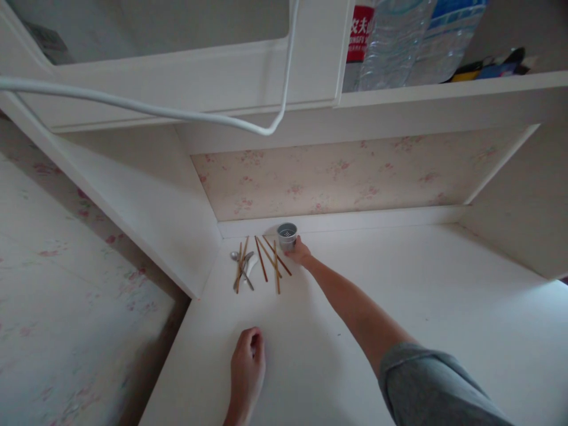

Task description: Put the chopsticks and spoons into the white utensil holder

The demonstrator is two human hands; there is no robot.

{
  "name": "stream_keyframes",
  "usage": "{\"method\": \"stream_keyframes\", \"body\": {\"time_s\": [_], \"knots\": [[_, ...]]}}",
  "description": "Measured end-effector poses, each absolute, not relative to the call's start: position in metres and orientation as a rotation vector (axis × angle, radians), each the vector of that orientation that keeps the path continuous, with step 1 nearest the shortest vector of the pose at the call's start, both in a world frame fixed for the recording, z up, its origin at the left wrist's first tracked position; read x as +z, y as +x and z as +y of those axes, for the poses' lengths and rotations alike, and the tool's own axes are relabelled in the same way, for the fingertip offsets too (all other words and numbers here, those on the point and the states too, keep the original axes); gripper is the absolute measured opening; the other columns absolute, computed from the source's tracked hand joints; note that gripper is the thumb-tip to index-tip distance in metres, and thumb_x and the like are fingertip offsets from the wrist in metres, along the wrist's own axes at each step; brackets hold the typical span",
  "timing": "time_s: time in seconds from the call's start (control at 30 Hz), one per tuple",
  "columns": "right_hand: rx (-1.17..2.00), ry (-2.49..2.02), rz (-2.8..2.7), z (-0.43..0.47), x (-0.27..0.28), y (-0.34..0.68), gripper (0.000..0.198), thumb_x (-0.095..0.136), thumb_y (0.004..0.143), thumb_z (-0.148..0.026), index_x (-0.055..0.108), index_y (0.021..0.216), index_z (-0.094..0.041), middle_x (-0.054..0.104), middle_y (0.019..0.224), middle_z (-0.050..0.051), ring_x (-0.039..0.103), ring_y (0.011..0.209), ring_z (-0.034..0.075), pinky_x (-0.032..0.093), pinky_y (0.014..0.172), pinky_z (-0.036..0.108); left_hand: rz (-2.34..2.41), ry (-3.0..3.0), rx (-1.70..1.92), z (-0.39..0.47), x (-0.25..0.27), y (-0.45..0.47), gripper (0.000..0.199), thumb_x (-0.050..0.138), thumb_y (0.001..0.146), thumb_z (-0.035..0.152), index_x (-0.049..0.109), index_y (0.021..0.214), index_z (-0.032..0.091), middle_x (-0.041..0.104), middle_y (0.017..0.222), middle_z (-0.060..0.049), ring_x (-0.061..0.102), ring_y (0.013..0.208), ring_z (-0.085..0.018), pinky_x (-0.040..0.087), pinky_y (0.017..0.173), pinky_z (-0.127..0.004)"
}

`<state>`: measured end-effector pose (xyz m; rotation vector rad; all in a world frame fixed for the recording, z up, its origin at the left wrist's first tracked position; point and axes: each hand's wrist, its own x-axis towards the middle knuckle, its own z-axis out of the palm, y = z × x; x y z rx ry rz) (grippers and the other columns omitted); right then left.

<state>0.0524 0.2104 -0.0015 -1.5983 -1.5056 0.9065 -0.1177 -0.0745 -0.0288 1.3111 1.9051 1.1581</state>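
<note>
At the back of the white desktop, my right hand [300, 252] is closed on the side of a grey metal utensil holder [287, 238], which stands upright with small holes in its bottom. Left of it lie several loose wooden chopsticks [261, 260], some crossing each other. Farther left, metal spoons [235, 256] and a white spoon [251, 264] lie in a small pile with more chopsticks. My left hand [249, 364] rests low over the desk's front part, fingers curled into a loose fist, with nothing visible in it.
A white cable [177, 111] hangs across the upper left, in front of the overhead cabinet [199, 77]. Large plastic water bottles [399, 44] stand on the upper right shelf. White side panels [146, 177] and a flowered back wall [337, 180] enclose the desktop [399, 278].
</note>
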Motion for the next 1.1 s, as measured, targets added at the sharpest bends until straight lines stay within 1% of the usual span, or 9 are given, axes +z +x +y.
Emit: {"method": "stream_keyframes", "body": {"time_s": [0.17, 0.27, 0.33, 0.43, 0.53, 0.67, 0.77, 0.97, 1.1], "knots": [[0.973, -1.571, -1.437, 0.166, -0.017, 0.066, 0.039, 0.067, 0.087, -0.027, 0.053, 0.122, -0.016, 0.059, 0.119, 0.009, 0.062, 0.096, 0.021, 0.051, 0.083, 0.038, 1.889, 1.27, 1.137, -0.076, -0.028, -0.118, 0.017, 0.056, 0.08, 0.042, 0.064, 0.087, 0.028, 0.069, 0.093, -0.008, 0.064, 0.088, -0.029, 0.048, 0.083, -0.043], [1.055, -1.517, -1.403, 0.118, -0.027, 0.086, 0.03, 0.063, 0.084, -0.029, 0.057, 0.112, -0.018, 0.066, 0.094, 0.005, 0.062, 0.07, 0.016, 0.05, 0.065, 0.028, 1.879, 1.307, 1.105, -0.076, -0.03, -0.118, 0.018, 0.057, 0.079, 0.042, 0.065, 0.087, 0.028, 0.07, 0.094, -0.006, 0.064, 0.088, -0.028, 0.048, 0.084, -0.041], [1.124, -1.456, -1.403, 0.079, -0.032, 0.104, 0.02, 0.057, 0.086, -0.037, 0.061, 0.095, -0.019, 0.062, 0.071, -0.001, 0.057, 0.057, 0.014, 0.045, 0.054, 0.025, 1.866, 1.351, 1.063, -0.075, -0.03, -0.116, 0.02, 0.055, 0.08, 0.042, 0.065, 0.087, 0.027, 0.07, 0.095, -0.006, 0.065, 0.088, -0.027, 0.048, 0.085, -0.04], [1.133, -1.402, -1.382, 0.02, -0.037, 0.132, 0.031, 0.053, 0.087, -0.049, 0.059, 0.08, -0.019, 0.053, 0.059, -0.004, 0.05, 0.053, 0.014, 0.037, 0.049, 0.023, 1.826, 1.338, 1.003, -0.071, -0.028, -0.106, 0.028, 0.052, 0.081, 0.046, 0.066, 0.091, 0.023, 0.071, 0.095, -0.006, 0.065, 0.088, -0.025, 0.047, 0.085, -0.037], [1.06, -1.415, -1.326, -0.026, -0.04, 0.151, 0.04, 0.05, 0.089, -0.055, 0.053, 0.069, -0.02, 0.043, 0.056, -0.005, 0.042, 0.053, 0.012, 0.032, 0.05, 0.024, 1.732, 1.298, 0.982, -0.061, -0.023, -0.085, 0.037, 0.049, 0.084, 0.052, 0.064, 0.094, 0.02, 0.069, 0.084, -0.004, 0.063, 0.079, -0.022, 0.047, 0.076, -0.032], [0.912, -1.444, -1.379, -0.051, -0.042, 0.158, 0.047, 0.044, 0.094, -0.053, 0.044, 0.06, -0.021, 0.036, 0.054, -0.006, 0.036, 0.051, 0.012, 0.028, 0.05, 0.024, 1.563, 1.33, 0.917, -0.042, -0.014, -0.041, 0.043, 0.042, 0.088, 0.056, 0.062, 0.079, 0.019, 0.055, 0.062, 0.002, 0.053, 0.061, -0.015, 0.04, 0.059, -0.024], [0.848, -1.427, -1.58, -0.052, -0.041, 0.153, 0.044, 0.043, 0.096, -0.046, 0.047, 0.061, -0.019, 0.041, 0.054, -0.005, 0.038, 0.05, 0.011, 0.027, 0.049, 0.023, 1.451, 1.429, 0.856, -0.03, -0.012, -0.009, 0.042, 0.041, 0.09, 0.053, 0.056, 0.07, 0.019, 0.049, 0.057, 0.004, 0.047, 0.056, -0.013, 0.034, 0.055, -0.022], [0.831, -1.351, -1.819, -0.051, -0.036, 0.147, 0.023, 0.049, 0.088, -0.023, 0.056, 0.067, -0.018, 0.059, 0.063, -0.001, 0.049, 0.058, 0.012, 0.033, 0.057, 0.022, 1.508, 1.759, 0.744, -0.029, -0.018, 0.014, 0.038, 0.04, 0.093, 0.044, 0.057, 0.07, 0.02, 0.06, 0.065, 0.001, 0.055, 0.063, -0.014, 0.034, 0.061, -0.023], [0.809, -1.355, -1.877, -0.052, -0.033, 0.147, 0.024, 0.048, 0.089, -0.023, 0.056, 0.067, -0.018, 0.06, 0.062, -0.001, 0.049, 0.056, 0.012, 0.031, 0.056, 0.022, 1.493, 1.751, 0.773, -0.034, -0.018, 0.01, 0.04, 0.039, 0.094, 0.045, 0.058, 0.071, 0.019, 0.061, 0.066, 0.0, 0.055, 0.063, -0.014, 0.036, 0.06, -0.022]]}}
